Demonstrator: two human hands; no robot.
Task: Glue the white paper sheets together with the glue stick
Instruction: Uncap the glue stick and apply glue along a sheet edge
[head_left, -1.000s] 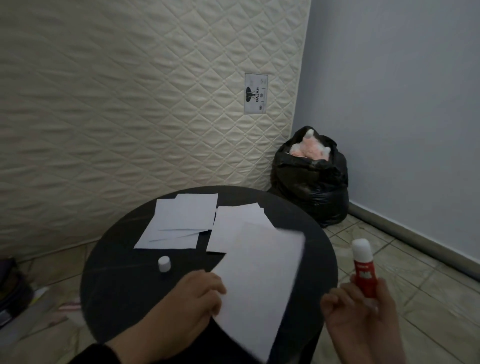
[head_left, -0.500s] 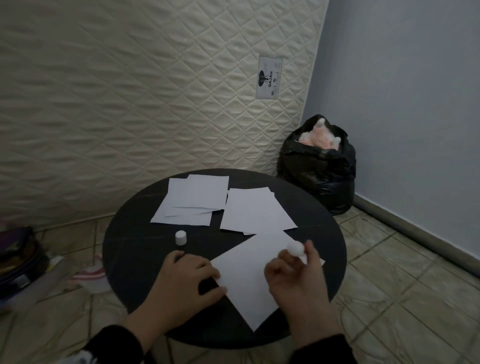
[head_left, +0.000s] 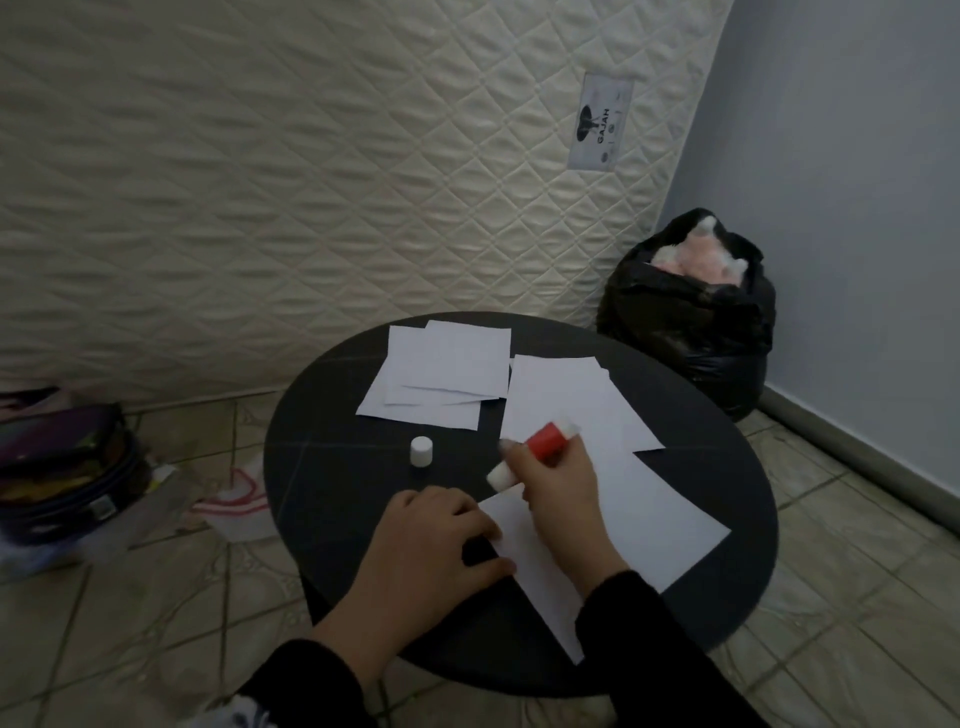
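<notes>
A white paper sheet lies at an angle on the near part of the round black table. My left hand rests flat on the sheet's left corner. My right hand grips the red and white glue stick, which is tilted with its white tip down at the sheet's left edge. The stick's white cap stands alone on the table. Two more groups of white sheets lie further back: a stack at the left and a stack at the right.
A quilted mattress leans upright behind the table. A full black rubbish bag sits in the corner to the right. Bags and clutter lie on the tiled floor at the left.
The right hand brought the glue stick from beside the table onto the sheet and tilted its tip down to the left edge. The sheet now lies flat under the left hand.
</notes>
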